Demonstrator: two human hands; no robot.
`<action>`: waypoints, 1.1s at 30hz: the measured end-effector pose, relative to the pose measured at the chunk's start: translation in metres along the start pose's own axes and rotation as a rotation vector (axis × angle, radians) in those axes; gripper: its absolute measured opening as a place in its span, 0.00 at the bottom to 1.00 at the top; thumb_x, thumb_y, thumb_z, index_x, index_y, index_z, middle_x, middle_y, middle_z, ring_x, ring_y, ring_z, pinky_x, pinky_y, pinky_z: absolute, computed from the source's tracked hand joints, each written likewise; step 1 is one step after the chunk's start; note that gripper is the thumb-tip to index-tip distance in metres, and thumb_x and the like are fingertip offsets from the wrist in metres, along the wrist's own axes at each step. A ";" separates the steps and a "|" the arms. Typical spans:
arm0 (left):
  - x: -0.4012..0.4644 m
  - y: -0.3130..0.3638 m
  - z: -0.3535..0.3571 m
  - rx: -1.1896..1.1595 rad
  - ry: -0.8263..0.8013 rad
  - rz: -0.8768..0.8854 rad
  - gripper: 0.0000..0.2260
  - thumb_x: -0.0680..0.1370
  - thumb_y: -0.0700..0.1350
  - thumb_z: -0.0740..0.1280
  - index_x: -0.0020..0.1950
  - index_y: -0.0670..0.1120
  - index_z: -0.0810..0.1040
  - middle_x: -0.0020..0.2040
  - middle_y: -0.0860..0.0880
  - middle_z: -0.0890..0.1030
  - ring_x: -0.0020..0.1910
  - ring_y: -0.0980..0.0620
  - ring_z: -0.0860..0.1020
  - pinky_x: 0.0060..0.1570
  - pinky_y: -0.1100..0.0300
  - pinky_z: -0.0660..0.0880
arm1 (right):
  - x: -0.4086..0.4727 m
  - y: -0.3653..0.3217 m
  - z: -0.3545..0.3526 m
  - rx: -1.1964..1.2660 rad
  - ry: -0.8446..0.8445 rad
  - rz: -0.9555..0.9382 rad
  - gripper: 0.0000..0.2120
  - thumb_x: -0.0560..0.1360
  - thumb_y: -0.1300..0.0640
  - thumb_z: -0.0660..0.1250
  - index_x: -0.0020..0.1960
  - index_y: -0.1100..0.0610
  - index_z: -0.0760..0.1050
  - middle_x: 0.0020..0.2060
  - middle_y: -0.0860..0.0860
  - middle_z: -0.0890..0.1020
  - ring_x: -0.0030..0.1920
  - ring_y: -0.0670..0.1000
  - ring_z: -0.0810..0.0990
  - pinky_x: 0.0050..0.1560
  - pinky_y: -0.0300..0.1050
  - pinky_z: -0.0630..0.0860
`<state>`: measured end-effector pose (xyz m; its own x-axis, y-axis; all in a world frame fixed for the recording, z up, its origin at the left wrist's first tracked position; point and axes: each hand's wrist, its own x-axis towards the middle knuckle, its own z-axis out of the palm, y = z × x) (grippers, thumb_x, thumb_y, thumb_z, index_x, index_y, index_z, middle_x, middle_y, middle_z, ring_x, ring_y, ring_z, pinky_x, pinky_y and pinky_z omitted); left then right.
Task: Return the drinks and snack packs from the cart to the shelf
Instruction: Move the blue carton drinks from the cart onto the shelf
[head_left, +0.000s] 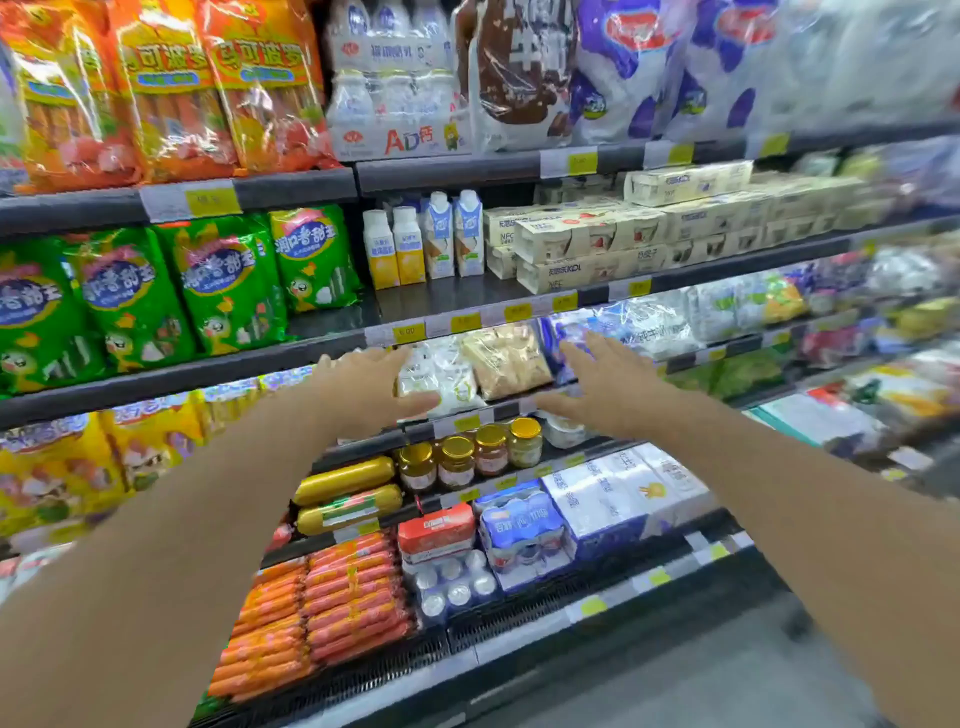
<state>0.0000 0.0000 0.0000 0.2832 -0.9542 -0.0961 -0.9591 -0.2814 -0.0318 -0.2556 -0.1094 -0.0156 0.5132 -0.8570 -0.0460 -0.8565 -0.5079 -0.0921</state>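
Both my arms reach out toward a chilled store shelf (467, 169). My left hand (366, 387) is spread open, fingers apart, just left of a white snack pack (447, 374) on the third shelf. My right hand (602, 387) is open too, palm facing left, in front of a blue-and-white pack (563, 332). A tan pack (506, 358) lies between the two hands. Neither hand holds anything. The cart is out of view.
Green sausage bags (223, 280) fill the shelf to the left, orange ones (156, 88) above. Small drink bottles and cartons (426, 244) and cream boxes (623, 244) stand above my hands. Jars (472, 457), yellow sausage rolls (345, 496) and bottle multipacks (524, 530) sit below.
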 end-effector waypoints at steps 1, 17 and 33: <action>0.008 0.015 0.003 0.012 -0.018 0.058 0.43 0.72 0.75 0.48 0.81 0.52 0.50 0.81 0.47 0.56 0.78 0.43 0.58 0.74 0.40 0.57 | -0.004 0.017 0.002 0.002 -0.010 0.038 0.48 0.71 0.23 0.51 0.81 0.49 0.48 0.81 0.55 0.48 0.80 0.59 0.48 0.77 0.62 0.54; 0.127 0.398 0.023 0.060 -0.061 0.614 0.41 0.73 0.74 0.52 0.79 0.51 0.57 0.79 0.46 0.60 0.76 0.43 0.62 0.72 0.40 0.60 | -0.112 0.371 0.022 -0.003 -0.061 0.579 0.54 0.65 0.18 0.45 0.81 0.50 0.49 0.81 0.55 0.52 0.79 0.60 0.53 0.74 0.63 0.61; 0.225 0.709 0.047 0.145 -0.130 1.034 0.42 0.75 0.73 0.51 0.81 0.50 0.50 0.80 0.44 0.56 0.78 0.42 0.56 0.75 0.37 0.53 | -0.157 0.616 0.058 0.147 -0.085 0.975 0.46 0.74 0.27 0.54 0.81 0.54 0.47 0.81 0.59 0.49 0.80 0.61 0.49 0.78 0.60 0.52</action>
<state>-0.6158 -0.4096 -0.0905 -0.6668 -0.7021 -0.2500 -0.7267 0.6869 0.0092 -0.8607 -0.2829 -0.1224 -0.4060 -0.8823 -0.2383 -0.8937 0.4378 -0.0985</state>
